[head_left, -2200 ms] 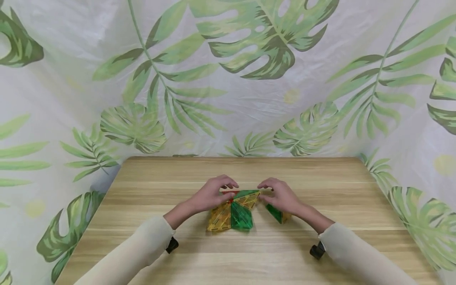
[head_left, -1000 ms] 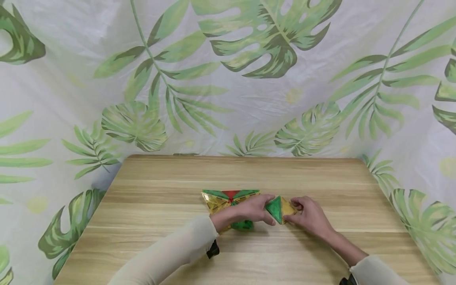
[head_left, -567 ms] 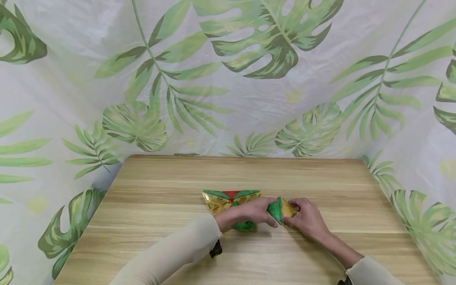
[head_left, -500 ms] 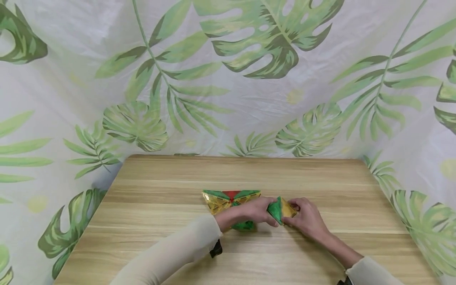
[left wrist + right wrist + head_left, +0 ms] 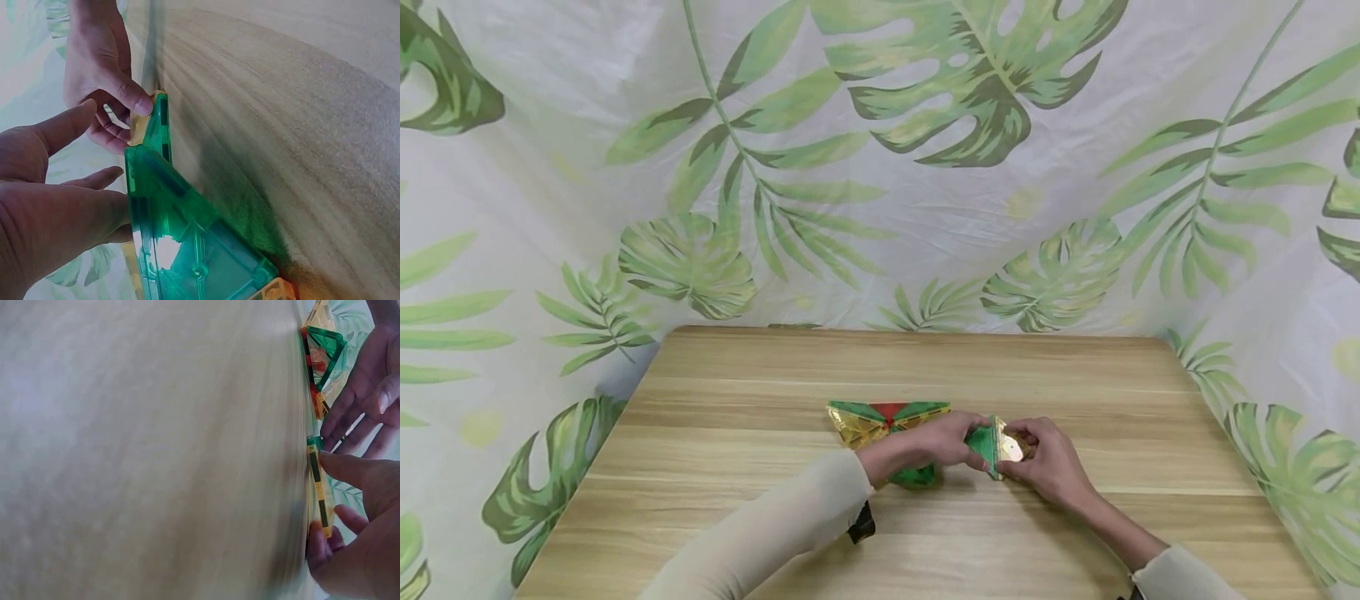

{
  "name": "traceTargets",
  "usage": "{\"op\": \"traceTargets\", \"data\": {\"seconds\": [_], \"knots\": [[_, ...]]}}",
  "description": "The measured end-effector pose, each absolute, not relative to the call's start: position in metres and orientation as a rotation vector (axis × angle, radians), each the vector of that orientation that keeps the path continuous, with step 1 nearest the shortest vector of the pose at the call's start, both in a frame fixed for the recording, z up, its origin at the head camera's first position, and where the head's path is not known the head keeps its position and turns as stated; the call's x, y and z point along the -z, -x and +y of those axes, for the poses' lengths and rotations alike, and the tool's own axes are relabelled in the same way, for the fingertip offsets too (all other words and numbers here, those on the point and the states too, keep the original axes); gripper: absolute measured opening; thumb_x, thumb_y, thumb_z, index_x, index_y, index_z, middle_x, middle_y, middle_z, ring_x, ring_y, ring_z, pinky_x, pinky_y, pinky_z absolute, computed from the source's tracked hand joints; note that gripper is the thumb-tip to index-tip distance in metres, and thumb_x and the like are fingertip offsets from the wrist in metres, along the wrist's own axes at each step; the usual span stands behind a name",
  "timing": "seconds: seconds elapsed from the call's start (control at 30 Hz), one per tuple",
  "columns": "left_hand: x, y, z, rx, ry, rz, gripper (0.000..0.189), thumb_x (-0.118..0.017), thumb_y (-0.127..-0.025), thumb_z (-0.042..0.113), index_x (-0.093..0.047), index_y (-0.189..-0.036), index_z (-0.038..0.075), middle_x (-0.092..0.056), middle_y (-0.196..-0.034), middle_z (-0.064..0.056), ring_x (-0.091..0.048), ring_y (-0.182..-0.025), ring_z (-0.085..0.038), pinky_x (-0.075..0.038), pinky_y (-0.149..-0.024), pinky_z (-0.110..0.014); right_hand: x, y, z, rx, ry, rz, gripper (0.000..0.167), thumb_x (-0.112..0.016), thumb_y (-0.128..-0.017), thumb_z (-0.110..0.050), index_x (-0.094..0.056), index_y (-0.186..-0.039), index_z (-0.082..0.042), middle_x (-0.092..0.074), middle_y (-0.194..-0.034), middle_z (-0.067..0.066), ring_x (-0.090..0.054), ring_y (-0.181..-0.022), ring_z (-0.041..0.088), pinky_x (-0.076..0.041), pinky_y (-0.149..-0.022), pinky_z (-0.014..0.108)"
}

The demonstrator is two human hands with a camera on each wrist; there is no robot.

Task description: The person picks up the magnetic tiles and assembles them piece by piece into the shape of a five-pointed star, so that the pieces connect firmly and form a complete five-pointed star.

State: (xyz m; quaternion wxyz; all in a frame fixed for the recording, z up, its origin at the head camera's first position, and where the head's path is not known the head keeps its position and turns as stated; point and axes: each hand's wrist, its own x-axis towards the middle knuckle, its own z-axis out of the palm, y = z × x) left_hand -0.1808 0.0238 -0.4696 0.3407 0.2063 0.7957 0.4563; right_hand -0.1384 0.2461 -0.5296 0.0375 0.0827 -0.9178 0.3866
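Note:
My right hand (image 5: 1054,460) pinches a yellow triangular magnetic tile (image 5: 1013,450) between thumb and fingers. A green triangular tile (image 5: 983,448) joins the yellow one along an edge, and the pair is bent at that seam. My left hand (image 5: 951,440) is at the green tile's left side, thumb and fingers spread, as its straight fingers (image 5: 353,425) in the right wrist view also show. Under and behind my left wrist stands a group of joined tiles (image 5: 917,477) in green, yellow and red, partly hidden. Its big green tile (image 5: 187,225) fills the foreground of the left wrist view.
Everything lies on a wood-grain table (image 5: 760,367) with rounded back corners. A white cloth with green leaf prints (image 5: 880,208) hangs behind and beside it.
Both hands have moved right from the joined group to the green and yellow pair. In the last half second the yellow tile has tilted and now catches the light.

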Motion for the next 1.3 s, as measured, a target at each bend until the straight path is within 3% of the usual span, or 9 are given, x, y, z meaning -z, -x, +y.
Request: {"op": "traceTargets", "data": {"seconds": [0.1,0.23,0.33,0.47,0.67,0.8,0.9,1.1,1.3], "knots": [[0.47,0.18,0.024,-1.188,-0.538,2.073,0.067,-0.078,-0.095,0.003,-0.049,-0.155,-0.001,-0.052,-0.156,-0.02,-0.046,-0.148,-0.034,-0.042,-0.119,-0.046,0.531,0.138,0.248,-1.315,-0.24,-2.802,0.049,-0.097,-0.076,-0.014,-0.074,-0.118,-0.002,-0.065,-0.109,0.014,-0.062,-0.09,0.021,-0.054,-0.072,0.024],[0.47,0.18,0.025,-1.206,-0.533,2.067,0.065,-0.076,-0.096,0.002,-0.049,-0.155,-0.001,-0.054,-0.154,-0.02,-0.048,-0.146,-0.034,-0.044,-0.118,-0.046,0.533,0.139,0.251,-1.468,-0.193,-2.8,0.039,-0.092,-0.082,-0.012,-0.074,-0.116,-0.004,-0.07,-0.126,0.015,-0.067,-0.12,0.035,-0.058,-0.094,0.035],[0.47,0.18,0.025,-1.221,-0.533,2.066,0.062,-0.075,-0.096,0.002,-0.051,-0.154,-0.001,-0.056,-0.152,-0.019,-0.05,-0.144,-0.034,-0.044,-0.118,-0.046,0.533,0.14,0.253,-1.604,-0.165,-2.789,0.035,-0.089,-0.086,-0.009,-0.073,-0.117,-0.003,-0.07,-0.132,0.016,-0.055,-0.14,0.04,-0.048,-0.113,0.045],[0.469,0.179,0.023,-1.28,-0.527,2.041,0.057,-0.073,-0.098,0.0,-0.055,-0.152,0.001,-0.057,-0.154,-0.014,-0.049,-0.145,-0.036,-0.044,-0.118,-0.047,0.53,0.141,0.257,-1.778,-0.136,-2.742,0.036,-0.085,-0.088,-0.007,-0.071,-0.12,0.001,-0.068,-0.136,0.022,-0.044,-0.147,0.046,-0.04,-0.117,0.047],[0.467,0.185,0.014,-1.395,-0.568,2.056,0.039,-0.067,-0.099,-0.007,-0.069,-0.136,0.004,-0.064,-0.143,-0.013,-0.057,-0.138,-0.038,-0.054,-0.107,-0.049,0.52,0.143,0.258,-1.93,-0.134,-2.672,0.038,-0.084,-0.09,-0.012,-0.07,-0.122,0.002,-0.069,-0.136,0.02,-0.04,-0.151,0.041,-0.037,-0.118,0.04],[0.468,0.193,0.004,-1.472,-0.564,2.075,0.035,-0.062,-0.099,-0.011,-0.073,-0.128,0.004,-0.068,-0.135,-0.013,-0.062,-0.131,-0.036,-0.055,-0.105,-0.053,0.511,0.148,0.252,-1.979,-0.189,-2.631,0.039,-0.084,-0.092,-0.015,-0.071,-0.124,0.001,-0.069,-0.136,0.017,-0.042,-0.15,0.038,-0.044,-0.113,0.026],[0.468,0.198,-0.005,-1.499,-0.557,2.087,0.033,-0.063,-0.099,-0.012,-0.074,-0.125,0.004,-0.07,-0.131,-0.011,-0.066,-0.124,-0.031,-0.056,-0.103,-0.048,0.506,0.153,0.245,-1.995,-0.223,-2.629,0.039,-0.084,-0.091,-0.016,-0.072,-0.125,0.0,-0.07,-0.135,0.017,-0.053,-0.142,0.036,-0.051,-0.103,0.02],[0.461,0.209,-0.028,-1.54,-0.552,2.059,0.032,-0.063,-0.099,-0.011,-0.074,-0.126,0.004,-0.07,-0.13,-0.012,-0.067,-0.122,-0.028,-0.059,-0.097,-0.037,0.491,0.169,0.231,-2.086,-0.35,-2.637,0.039,-0.08,-0.095,-0.015,-0.069,-0.13,-0.001,-0.069,-0.133,0.018,-0.07,-0.113,0.024,-0.06,-0.09,0.03],[0.454,0.225,-0.053,-1.631,-0.552,1.979,0.034,-0.061,-0.098,-0.015,-0.071,-0.128,-0.003,-0.067,-0.135,-0.018,-0.066,-0.125,-0.028,-0.058,-0.102,-0.039,0.476,0.189,0.215,-2.135,-0.478,-2.61,0.036,-0.077,-0.096,-0.007,-0.068,-0.13,0.001,-0.068,-0.132,0.019,-0.07,-0.109,0.02,-0.06,-0.091,0.031]]}}
